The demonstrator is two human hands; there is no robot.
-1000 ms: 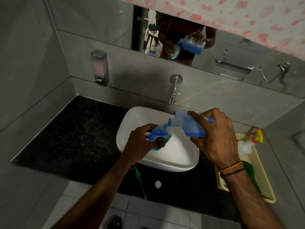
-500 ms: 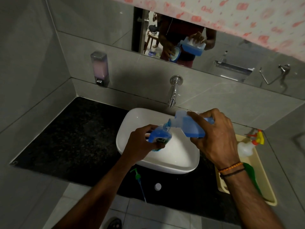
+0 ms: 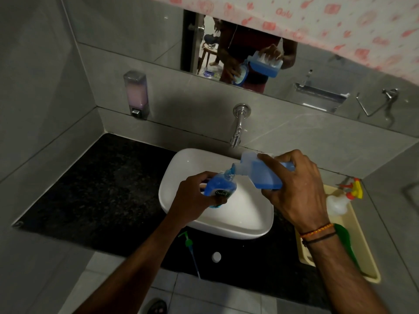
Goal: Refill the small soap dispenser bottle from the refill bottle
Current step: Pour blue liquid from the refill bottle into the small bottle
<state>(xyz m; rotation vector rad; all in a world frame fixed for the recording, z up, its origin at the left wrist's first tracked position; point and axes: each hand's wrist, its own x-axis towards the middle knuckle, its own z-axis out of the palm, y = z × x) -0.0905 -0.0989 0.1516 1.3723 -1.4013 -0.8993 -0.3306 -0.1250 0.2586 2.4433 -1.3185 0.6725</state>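
Observation:
Over the white basin (image 3: 247, 225), my left hand (image 3: 191, 200) grips the small soap dispenser bottle (image 3: 218, 189), which is blue with a dark label and has no pump on it. My right hand (image 3: 297, 189) holds the refill bottle (image 3: 260, 174) tipped sideways, its neck touching the small bottle's mouth. Blue liquid fills the lower part of the refill bottle. The green pump head (image 3: 188, 242) with its tube lies on the black counter in front of the basin, next to a small white cap (image 3: 216, 256).
A steel tap (image 3: 238, 128) sticks out of the wall above the basin. A wall soap dispenser (image 3: 136, 92) hangs at the left. A yellow tray (image 3: 369, 261) at the right holds a white spray bottle (image 3: 337, 201) and a green item. The mirror reflects the hands.
Both hands and the two bottles hold nearly the same pose over the basin; the view has shifted only slightly.

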